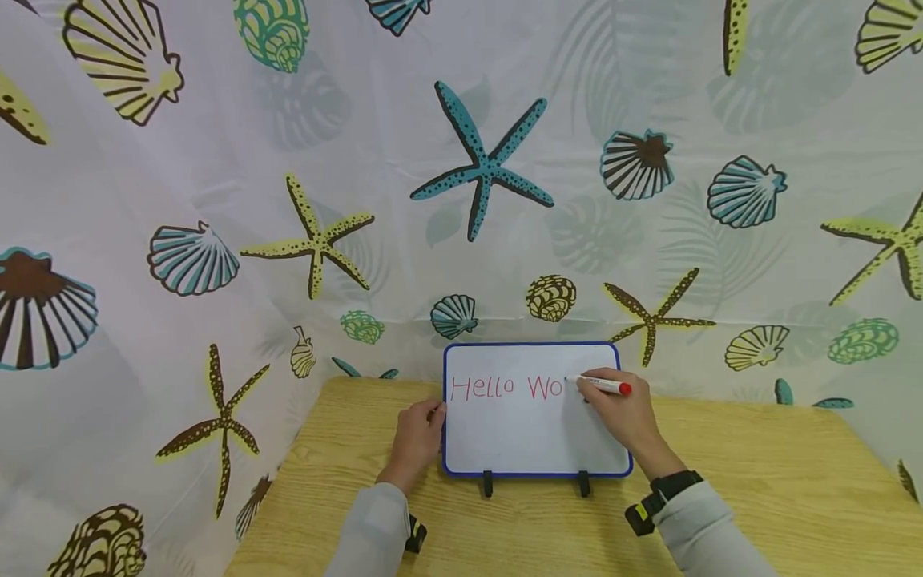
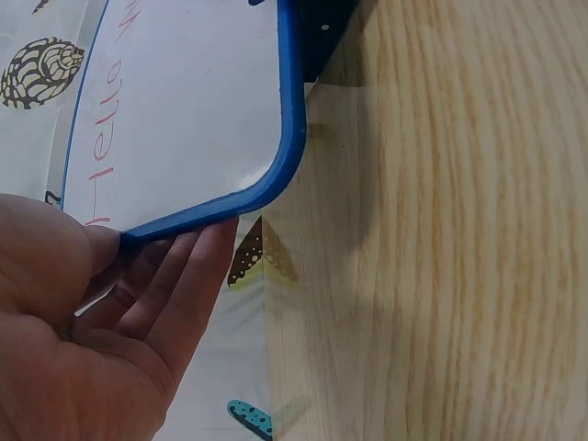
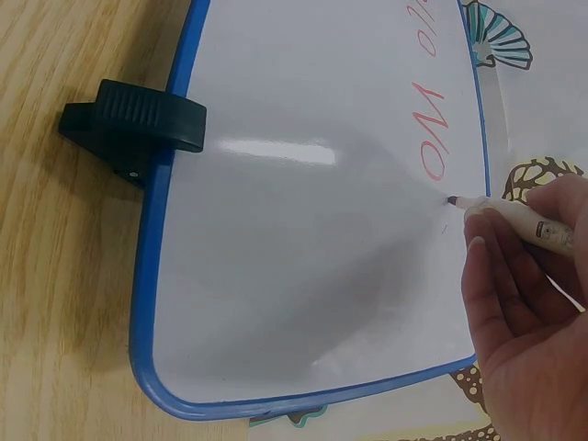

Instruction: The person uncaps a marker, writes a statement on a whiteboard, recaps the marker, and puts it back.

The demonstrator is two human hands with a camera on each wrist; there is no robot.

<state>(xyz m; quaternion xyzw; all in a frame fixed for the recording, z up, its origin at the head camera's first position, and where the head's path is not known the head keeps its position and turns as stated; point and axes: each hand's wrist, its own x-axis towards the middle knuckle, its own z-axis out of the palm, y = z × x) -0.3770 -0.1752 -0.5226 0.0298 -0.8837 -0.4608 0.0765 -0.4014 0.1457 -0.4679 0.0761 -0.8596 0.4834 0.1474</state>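
Left wrist: whiteboard cut off at top; left hand has fingertips hidden behind it. Right wrist: marker rear end not visible, barrel print too small to read.

Light-grey left sleeve and right sleeve, both long, cuffs ending behind the bare fingers; black strap back of the right fingers, boxy black module with yellow marking on its inner side; similar black-and-yellow unit behind left fingers, partly sleeve-covered
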